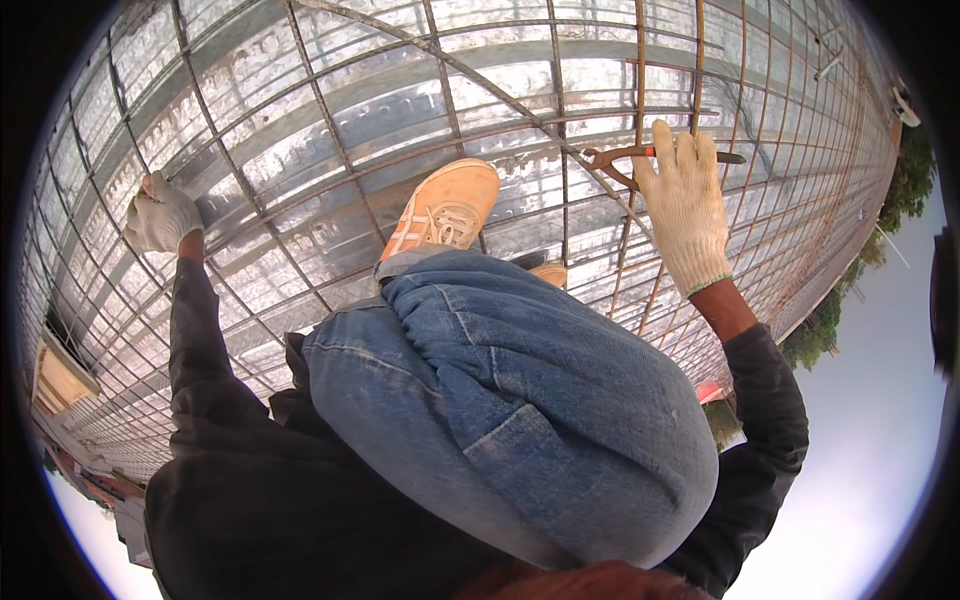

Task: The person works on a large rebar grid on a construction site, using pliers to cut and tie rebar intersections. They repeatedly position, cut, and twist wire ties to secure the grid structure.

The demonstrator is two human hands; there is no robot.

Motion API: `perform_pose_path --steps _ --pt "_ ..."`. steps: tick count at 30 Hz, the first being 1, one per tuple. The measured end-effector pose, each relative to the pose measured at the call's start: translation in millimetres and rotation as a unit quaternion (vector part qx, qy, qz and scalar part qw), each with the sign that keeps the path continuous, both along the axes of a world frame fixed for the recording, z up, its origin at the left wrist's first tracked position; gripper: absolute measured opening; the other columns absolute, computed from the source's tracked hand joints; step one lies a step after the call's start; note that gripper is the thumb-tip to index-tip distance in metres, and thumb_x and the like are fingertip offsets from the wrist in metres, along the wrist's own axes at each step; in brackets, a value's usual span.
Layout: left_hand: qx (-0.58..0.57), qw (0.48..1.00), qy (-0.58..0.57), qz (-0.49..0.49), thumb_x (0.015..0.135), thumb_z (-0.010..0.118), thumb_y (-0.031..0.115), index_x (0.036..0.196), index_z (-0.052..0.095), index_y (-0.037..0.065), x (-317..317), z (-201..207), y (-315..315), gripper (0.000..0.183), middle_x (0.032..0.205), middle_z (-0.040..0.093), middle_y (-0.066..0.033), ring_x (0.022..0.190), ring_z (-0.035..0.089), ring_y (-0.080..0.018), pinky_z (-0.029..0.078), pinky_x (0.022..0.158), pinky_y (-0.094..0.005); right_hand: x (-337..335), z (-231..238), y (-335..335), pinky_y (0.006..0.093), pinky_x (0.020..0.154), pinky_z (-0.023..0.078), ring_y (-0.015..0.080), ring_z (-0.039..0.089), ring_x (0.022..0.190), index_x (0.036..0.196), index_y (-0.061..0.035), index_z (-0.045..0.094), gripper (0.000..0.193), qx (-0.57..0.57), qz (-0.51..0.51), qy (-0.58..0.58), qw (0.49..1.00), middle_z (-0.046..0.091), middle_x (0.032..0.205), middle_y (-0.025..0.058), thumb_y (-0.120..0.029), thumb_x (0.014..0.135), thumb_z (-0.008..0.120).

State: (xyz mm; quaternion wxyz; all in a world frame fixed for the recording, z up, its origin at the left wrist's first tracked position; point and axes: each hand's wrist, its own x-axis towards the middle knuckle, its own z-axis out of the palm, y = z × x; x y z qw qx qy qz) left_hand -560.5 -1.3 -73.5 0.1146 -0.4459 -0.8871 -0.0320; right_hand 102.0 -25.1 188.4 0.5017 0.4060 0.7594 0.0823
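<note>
My right hand [686, 205], in a cream knit glove, holds pincers [628, 153] with rusty jaws and an orange-and-black handle. The jaws lie beside a diagonal steel bar [490, 88] that crosses the rebar mesh [330, 120]. My left hand [163, 216], gloved as well, is closed at a mesh bar on the far left. What its fingers hold, if anything, is hidden. Between the hands, my orange shoe [448, 205] rests on the mesh, below my bent knee in blue jeans [540, 400].
Shiny ribbed metal decking [400, 115] lies under the mesh. Several rusty bars [640, 60] run up past the right hand. A pale wooden piece [62, 378] sits at the left edge. Trees [905, 180] and sky show beyond the right edge.
</note>
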Motion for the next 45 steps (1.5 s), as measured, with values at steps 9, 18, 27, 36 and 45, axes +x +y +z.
perform_pose_path --steps 9,18,27,36,45 --pt "0.017 0.999 0.001 -0.034 0.104 0.053 0.061 0.105 0.087 0.009 -9.7 -11.6 -3.8 0.063 0.109 0.079 -0.0239 0.115 0.063 -0.0444 0.047 0.11 -0.0552 -12.4 -5.5 4.6 0.0512 0.132 0.029 0.0284 0.051 0.144 0.142 -0.0166 0.075 0.053 0.007 0.001 -0.012 1.0 0.055 0.163 0.0088 -0.02 0.091 0.088" --pt "0.013 0.999 -0.018 -0.035 0.104 0.053 0.062 0.109 0.086 0.008 -10.3 -13.5 -4.5 0.064 0.112 0.079 -0.0222 0.116 0.064 -0.0442 0.047 0.109 -0.0569 -19.8 -12.5 7.7 0.0511 0.128 0.03 0.0282 0.053 0.141 0.139 -0.0151 0.074 0.049 -0.003 0.029 -0.044 0.999 0.057 0.16 0.0096 -0.017 0.092 0.087" --pt "0.009 0.999 -0.037 -0.029 0.103 0.052 0.062 0.108 0.086 0.008 -11.2 -10.3 -4.2 0.064 0.113 0.08 -0.0209 0.114 0.064 -0.0445 0.046 0.109 -0.0563 -43.5 -1.2 30.6 0.0437 0.116 0.044 0.0226 0.071 0.122 0.128 -0.0189 0.074 0.027 -0.143 -0.009 -0.115 0.983 0.072 0.118 0.0004 -0.021 0.101 0.079" --pt "-0.005 1.0 0.011 -0.026 0.104 0.051 0.059 0.109 0.087 0.009 2.8 -3.7 -0.9 0.061 0.113 0.081 -0.0201 0.111 0.066 -0.0429 0.047 0.107 -0.0542 -17.5 -12.3 37.6 0.0578 0.084 0.065 0.0382 0.083 0.091 0.114 -0.0046 0.069 0.02 -0.142 -0.261 0.037 0.954 0.08 0.096 0.0178 -0.024 0.109 0.072" --pt "-0.02 0.995 0.001 -0.096 0.103 0.065 0.034 0.099 0.082 0.01 -11.5 -12.4 -5.5 0.03 0.101 0.08 -0.0135 0.102 0.073 -0.0346 0.052 0.097 -0.0462 -1.5 -8.1 32.0 0.0578 0.095 0.057 0.0499 0.076 0.108 0.128 0.0013 0.071 0.033 -0.215 -0.505 0.122 0.827 0.079 0.109 0.0293 -0.027 0.111 0.064"
